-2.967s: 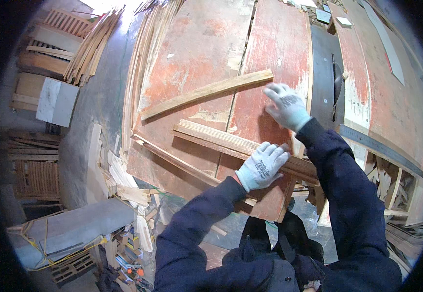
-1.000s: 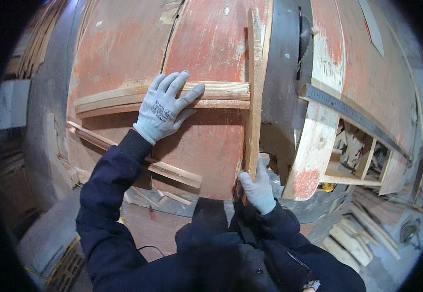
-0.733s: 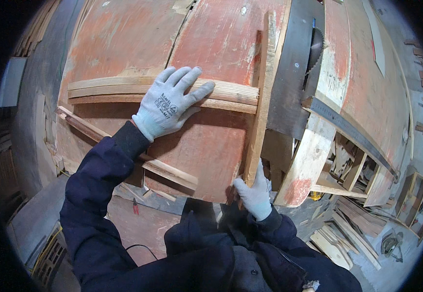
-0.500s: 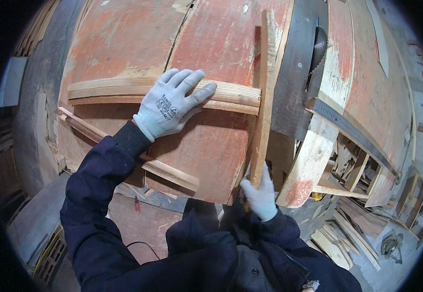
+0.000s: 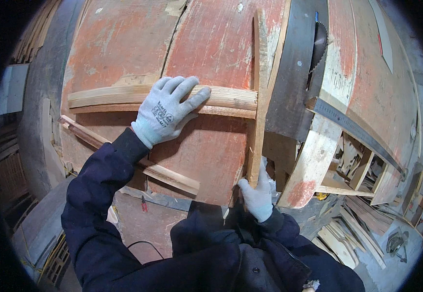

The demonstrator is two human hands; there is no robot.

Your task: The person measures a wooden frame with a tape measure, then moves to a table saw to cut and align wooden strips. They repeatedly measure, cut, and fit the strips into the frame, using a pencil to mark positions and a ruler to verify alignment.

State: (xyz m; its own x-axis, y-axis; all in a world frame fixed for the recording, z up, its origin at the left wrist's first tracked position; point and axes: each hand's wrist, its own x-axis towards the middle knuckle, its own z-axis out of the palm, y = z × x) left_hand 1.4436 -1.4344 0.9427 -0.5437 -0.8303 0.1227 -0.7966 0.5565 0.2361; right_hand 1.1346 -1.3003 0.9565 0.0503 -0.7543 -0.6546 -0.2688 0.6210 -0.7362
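My left hand [image 5: 166,111], in a pale knit glove, lies over a long wooden piece [image 5: 228,97]. Its fingers reach across the top and its thumb rests at the near side. The wooden piece runs left to right on a worn red tabletop [image 5: 206,160]. Against its right end stands a long, narrow wooden strip [image 5: 260,68], pointing away from me. My right hand [image 5: 258,195], gloved too, is closed round the strip's near end, at the table's front edge. Part of its grip is hidden.
A toothed circular saw blade [image 5: 319,51] sticks up through a dark metal plate [image 5: 289,107] right of the strip. Further right lies a metal ruler-like bar [image 5: 355,127]. A loose wooden strip [image 5: 170,179] lies nearer me. Offcuts [image 5: 355,238] and red-handled pliers [image 5: 144,205] lie below.
The far end of the long strip has shifted slightly left. Both hands keep their grips, and the view itself has moved a little.
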